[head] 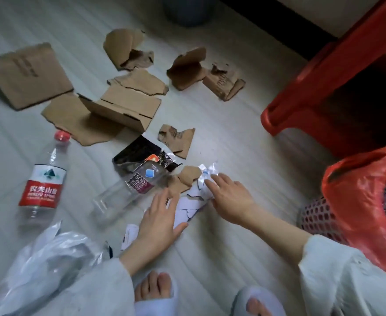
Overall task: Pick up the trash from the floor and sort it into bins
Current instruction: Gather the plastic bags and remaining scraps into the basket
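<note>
The floor [221, 258] is pale with soft stripes, and trash lies all over it. In the upper left of the frame lie brown cardboard pieces [30, 74], and a torn cardboard box [119, 110] sits near the middle. At the left a water bottle [44, 176] with a red cap and red label lies on the floor. Near the middle lies a clear soda bottle [128, 188], and a dark wrapper [139, 153] lies right behind it. Low in the middle are torn white paper scraps [193, 201]. The left hand [160, 217] lies flat on the scraps with its fingers straight, pressing and not gripping. The right hand [229, 195] is just to the right of them, its fingers spread and loose, with the tips touching the scraps. At the lower left is a clear plastic bag [50, 258]. At the right edge stands a red basket [317, 215] with a red bag [356, 197] in it. In the upper right is a red stool [324, 71]. At the top is a blurry gray bin [185, 10]. Two feet in white slippers [258, 302] show at the bottom.
</note>
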